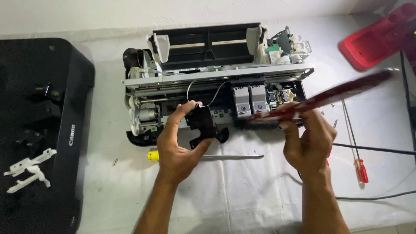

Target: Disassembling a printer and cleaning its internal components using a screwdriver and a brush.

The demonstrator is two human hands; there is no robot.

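Observation:
A stripped-down printer chassis (216, 73) lies on a white cloth, its black paper tray at the back and two grey ink cartridges (250, 100) in the carriage. My left hand (177, 145) grips a black plastic part (203, 125) at the front of the chassis, with a thin wire leading up from it. My right hand (308, 141) holds a red tool (329, 96), blurred by motion, slanting up to the right, its lower end near the cartridges.
A black printer cover (43, 130) sits at the left with white plastic clips (28, 169) on it. A yellow-handled screwdriver (203, 156) lies under my left hand. A red-handled screwdriver (355, 143), black cables (377, 149) and a red case (377, 37) are at the right.

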